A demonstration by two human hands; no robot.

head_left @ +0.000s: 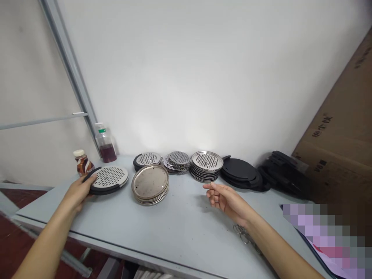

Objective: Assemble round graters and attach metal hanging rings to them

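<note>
Perforated disc (110, 178) at ten o'clock from the middle of the table (174, 232), and the left hand (80, 192) had it, pinching the black frame with the thumb on top! Holes faced up, the frame's thick side pointed to nine o'clock, and its round outline gave no clear long axis. Over at three, the right hand (222, 199) hung bare, fingers loosely curled and apart, index reaching towards nine.

Now the count: one more framed disc (148, 159) showed at eleven, just behind one stack of rimmed plates (150, 184); one pile of small discs (177, 161) lay at twelve, one taller stack of metal discs (206, 164) at one, black plates (241, 170) at two.

Two bottles stood at ten: a clear bottle (107, 149), part-filled with dark red liquid, and a white-capped brown bottle (83, 162), contents impossible to tell.
</note>
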